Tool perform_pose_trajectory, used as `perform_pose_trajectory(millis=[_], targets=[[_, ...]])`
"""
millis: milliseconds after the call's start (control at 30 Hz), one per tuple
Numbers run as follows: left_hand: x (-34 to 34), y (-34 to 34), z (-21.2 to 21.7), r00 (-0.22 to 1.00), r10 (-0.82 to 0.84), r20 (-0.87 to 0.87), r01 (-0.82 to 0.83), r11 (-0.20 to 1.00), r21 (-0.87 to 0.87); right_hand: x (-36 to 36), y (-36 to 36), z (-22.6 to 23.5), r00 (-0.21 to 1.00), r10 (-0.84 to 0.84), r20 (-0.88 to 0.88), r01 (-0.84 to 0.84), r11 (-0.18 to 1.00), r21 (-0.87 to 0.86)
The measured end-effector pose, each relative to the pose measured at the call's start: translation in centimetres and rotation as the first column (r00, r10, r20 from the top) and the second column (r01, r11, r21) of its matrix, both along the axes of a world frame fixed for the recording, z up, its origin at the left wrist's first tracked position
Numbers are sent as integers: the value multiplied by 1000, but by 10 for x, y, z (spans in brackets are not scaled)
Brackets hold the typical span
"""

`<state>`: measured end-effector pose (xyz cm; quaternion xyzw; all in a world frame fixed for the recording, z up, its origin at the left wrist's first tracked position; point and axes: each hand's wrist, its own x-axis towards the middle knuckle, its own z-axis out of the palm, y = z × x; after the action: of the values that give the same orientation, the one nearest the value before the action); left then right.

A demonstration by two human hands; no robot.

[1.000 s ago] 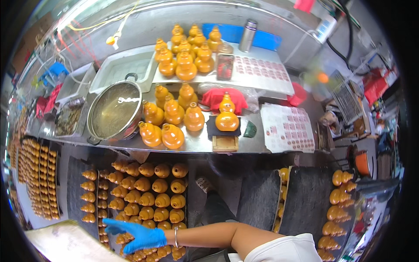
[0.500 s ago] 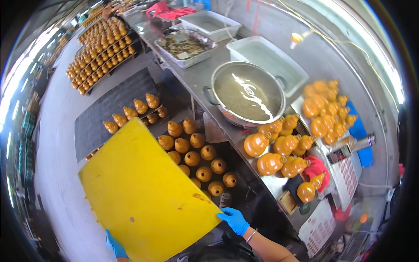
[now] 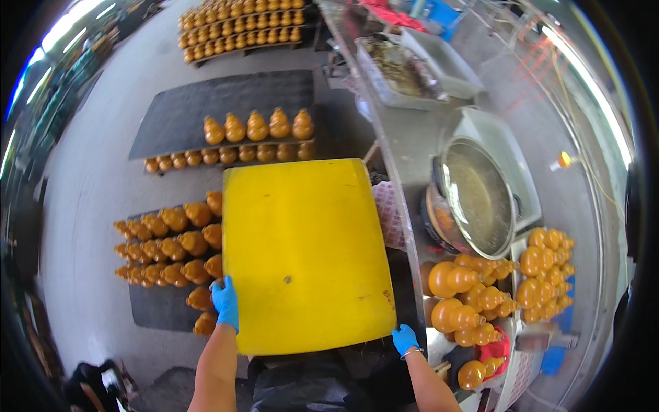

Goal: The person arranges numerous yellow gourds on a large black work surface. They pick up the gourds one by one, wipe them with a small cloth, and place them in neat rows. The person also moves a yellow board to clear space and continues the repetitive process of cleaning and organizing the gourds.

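A large flat yellow board (image 3: 309, 233) lies across the middle in front of me. It has a dark spot near its centre and worn, reddish marks by its right edge. My left hand (image 3: 225, 302), in a blue glove, is closed on the board's left edge. My right hand (image 3: 406, 340), also gloved in blue, grips its near right corner. Rows of glossy orange-brown gourd-shaped bottles (image 3: 175, 220) show beyond the board's left edge, and the board hides whatever lies under it.
Ahead, a black board (image 3: 199, 113) carries one row of gourd bottles (image 3: 257, 127), with more beneath. On the right, a metal worktable (image 3: 401, 144) holds a large two-handled pot (image 3: 480, 199), plastic tubs (image 3: 443, 65) and piled gourd bottles (image 3: 456, 309). Stacked racks of gourds (image 3: 240, 27) stand far ahead.
My view has turned left, so the worktable shows further right. The yellow board has gone from tilted to roughly square in front of me, still in both hands, and covers gourd bottles seen before.
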<state>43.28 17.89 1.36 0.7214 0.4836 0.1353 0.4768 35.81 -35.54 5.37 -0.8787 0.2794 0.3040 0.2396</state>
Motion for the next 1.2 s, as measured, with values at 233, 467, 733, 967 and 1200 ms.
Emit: perform_pose_trajectory(millis=[233, 467, 733, 967, 1200], targets=[[-71, 4, -19, 997, 70, -30, -67, 995, 69, 58, 39, -11, 996, -76, -39, 75, 997, -35], [-118, -15, -84, 999, -12, 37, 23, 949, -313, 129, 40, -93, 945, -313, 91, 283, 927, 248], [-110, -61, -55, 976, 156, 155, -112, 959, -261, 140, 6, -143, 853, -522, -8, 437, 705, 559], [-119, -58, -63, 956, 223, 192, -148, 929, -338, 148, 6, -133, 928, -370, 50, 352, 912, 212], [-189, -26, -22, 954, 195, 229, -195, 981, -26, 105, 118, -33, 718, 364, 593, -332, 928, -168]])
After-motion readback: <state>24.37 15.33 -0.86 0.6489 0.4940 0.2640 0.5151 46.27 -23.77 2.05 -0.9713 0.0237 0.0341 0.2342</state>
